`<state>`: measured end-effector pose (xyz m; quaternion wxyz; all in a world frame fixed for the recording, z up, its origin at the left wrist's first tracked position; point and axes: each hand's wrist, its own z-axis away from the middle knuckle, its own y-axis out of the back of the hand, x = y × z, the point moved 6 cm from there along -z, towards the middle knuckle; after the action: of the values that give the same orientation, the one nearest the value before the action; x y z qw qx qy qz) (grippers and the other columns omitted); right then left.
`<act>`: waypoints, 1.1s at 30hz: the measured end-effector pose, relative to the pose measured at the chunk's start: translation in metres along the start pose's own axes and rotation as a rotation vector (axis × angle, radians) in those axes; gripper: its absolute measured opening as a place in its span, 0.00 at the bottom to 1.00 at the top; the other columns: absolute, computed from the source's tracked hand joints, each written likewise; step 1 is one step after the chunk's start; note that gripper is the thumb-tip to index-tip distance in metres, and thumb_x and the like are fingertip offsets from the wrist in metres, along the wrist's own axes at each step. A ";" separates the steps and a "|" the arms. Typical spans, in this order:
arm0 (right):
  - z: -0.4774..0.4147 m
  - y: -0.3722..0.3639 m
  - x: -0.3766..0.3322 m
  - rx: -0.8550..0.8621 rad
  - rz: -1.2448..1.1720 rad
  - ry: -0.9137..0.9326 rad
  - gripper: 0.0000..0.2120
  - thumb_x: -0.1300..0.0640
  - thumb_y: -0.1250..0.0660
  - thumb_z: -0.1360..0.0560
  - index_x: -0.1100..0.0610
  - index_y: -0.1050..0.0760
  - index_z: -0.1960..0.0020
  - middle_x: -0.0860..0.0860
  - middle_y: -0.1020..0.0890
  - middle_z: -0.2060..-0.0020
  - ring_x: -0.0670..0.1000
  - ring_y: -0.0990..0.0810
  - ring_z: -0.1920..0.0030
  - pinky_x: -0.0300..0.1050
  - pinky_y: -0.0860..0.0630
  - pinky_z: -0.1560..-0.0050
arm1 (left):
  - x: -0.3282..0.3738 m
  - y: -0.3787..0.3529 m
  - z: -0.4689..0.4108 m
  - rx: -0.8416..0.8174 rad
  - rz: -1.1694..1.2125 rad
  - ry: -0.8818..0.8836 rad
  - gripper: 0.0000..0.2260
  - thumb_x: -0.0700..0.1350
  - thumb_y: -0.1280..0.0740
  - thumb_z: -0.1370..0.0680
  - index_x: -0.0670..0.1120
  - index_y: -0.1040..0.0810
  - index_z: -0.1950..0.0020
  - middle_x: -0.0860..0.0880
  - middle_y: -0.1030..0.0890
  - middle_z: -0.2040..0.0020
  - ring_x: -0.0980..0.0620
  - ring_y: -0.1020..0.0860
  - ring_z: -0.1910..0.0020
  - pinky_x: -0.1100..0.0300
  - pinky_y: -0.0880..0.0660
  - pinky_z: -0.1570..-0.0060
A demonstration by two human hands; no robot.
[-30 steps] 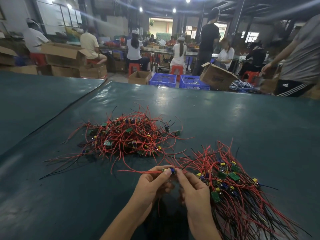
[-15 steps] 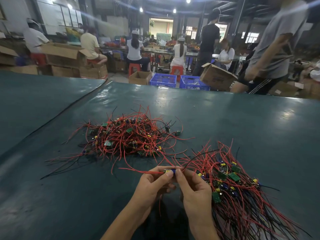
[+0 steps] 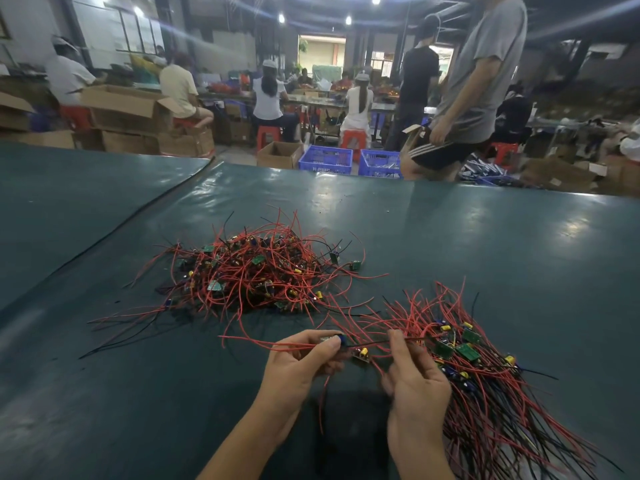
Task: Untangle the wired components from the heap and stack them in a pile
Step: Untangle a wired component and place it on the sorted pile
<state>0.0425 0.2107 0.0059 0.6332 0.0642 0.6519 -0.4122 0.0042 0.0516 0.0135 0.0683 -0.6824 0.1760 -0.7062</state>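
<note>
Red, thin wires (image 3: 249,342): left hand (image 3: 298,362), right hand (image 3: 415,379)

We've got one cam: head-worn, wide-angle, aimed fwd & down across the dark green sheet-covered table (image 3: 485,237). Left hand (image 3: 298,365) & right hand (image 3: 415,382) sit closest, bottom centre, near enough to show the small blue-capped wired component (image 3: 337,340) they pinch. Tangled red-and-black wire heap (image 3: 249,271) mid-frame; workshop far behind, up top.
</note>
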 end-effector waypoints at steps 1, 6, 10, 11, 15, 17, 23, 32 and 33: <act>-0.003 0.004 -0.002 0.029 -0.029 -0.013 0.15 0.61 0.28 0.26 0.54 0.21 0.70 0.43 0.31 0.79 0.40 0.38 0.80 0.33 0.39 0.81 | 0.001 0.003 -0.001 0.012 0.018 -0.001 0.12 0.49 0.25 0.37 0.44 0.14 0.59 0.40 0.16 0.62 0.51 0.18 0.65 0.64 0.22 0.64; -0.007 0.009 -0.004 0.028 -0.082 -0.041 0.12 0.60 0.29 0.25 0.54 0.22 0.67 0.45 0.35 0.78 0.42 0.42 0.80 0.34 0.42 0.81 | 0.000 0.008 -0.003 0.028 0.091 0.033 0.13 0.50 0.25 0.39 0.44 0.14 0.59 0.41 0.16 0.62 0.52 0.19 0.66 0.65 0.23 0.65; -0.005 0.001 -0.003 -0.060 -0.084 -0.066 0.13 0.57 0.31 0.25 0.52 0.17 0.67 0.45 0.31 0.75 0.42 0.41 0.79 0.35 0.42 0.81 | 0.000 0.007 -0.002 -0.005 0.047 0.041 0.15 0.52 0.25 0.39 0.48 0.14 0.56 0.42 0.15 0.60 0.52 0.19 0.66 0.65 0.23 0.64; -0.003 -0.001 -0.002 -0.078 -0.054 -0.066 0.11 0.56 0.31 0.25 0.53 0.17 0.66 0.45 0.31 0.75 0.42 0.40 0.79 0.35 0.42 0.81 | -0.001 0.005 -0.001 -0.024 0.018 0.042 0.15 0.53 0.25 0.38 0.48 0.14 0.55 0.43 0.15 0.59 0.52 0.19 0.65 0.64 0.23 0.64; 0.006 -0.010 0.005 -0.140 0.102 -0.081 0.08 0.57 0.30 0.26 0.61 0.17 0.61 0.47 0.28 0.78 0.41 0.34 0.80 0.33 0.37 0.81 | -0.005 -0.003 0.003 -0.081 -0.061 0.060 0.15 0.53 0.25 0.36 0.48 0.15 0.53 0.43 0.15 0.58 0.51 0.18 0.62 0.63 0.23 0.62; 0.008 -0.013 0.007 -0.176 0.112 -0.079 0.09 0.59 0.31 0.25 0.62 0.16 0.61 0.46 0.26 0.79 0.40 0.30 0.80 0.31 0.34 0.80 | -0.005 -0.002 0.002 -0.073 -0.062 0.069 0.15 0.53 0.25 0.36 0.48 0.15 0.53 0.43 0.15 0.58 0.51 0.17 0.62 0.63 0.23 0.63; 0.014 -0.029 0.011 -0.362 0.280 0.006 0.10 0.60 0.30 0.26 0.53 0.14 0.63 0.53 0.15 0.67 0.48 0.16 0.66 0.35 0.23 0.66 | -0.003 0.001 0.001 -0.093 -0.055 0.069 0.15 0.52 0.24 0.36 0.48 0.15 0.53 0.43 0.15 0.56 0.50 0.16 0.60 0.64 0.23 0.63; 0.010 -0.020 0.005 -0.221 0.222 0.024 0.13 0.57 0.32 0.24 0.58 0.15 0.65 0.48 0.21 0.76 0.42 0.24 0.76 0.32 0.29 0.75 | -0.004 0.001 -0.003 -0.092 -0.067 0.014 0.17 0.53 0.23 0.36 0.46 0.15 0.52 0.41 0.15 0.55 0.49 0.16 0.59 0.64 0.22 0.61; 0.008 -0.016 0.004 -0.188 0.195 0.012 0.14 0.57 0.32 0.24 0.58 0.15 0.66 0.46 0.25 0.78 0.41 0.29 0.79 0.31 0.34 0.78 | -0.004 0.002 -0.003 -0.080 -0.062 0.009 0.17 0.53 0.23 0.37 0.46 0.14 0.52 0.40 0.15 0.56 0.49 0.16 0.60 0.64 0.23 0.62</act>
<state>0.0381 0.1932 0.0110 0.6696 0.0702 0.6822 -0.2852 0.0010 0.0517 0.0091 0.0183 -0.6865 0.1830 -0.7035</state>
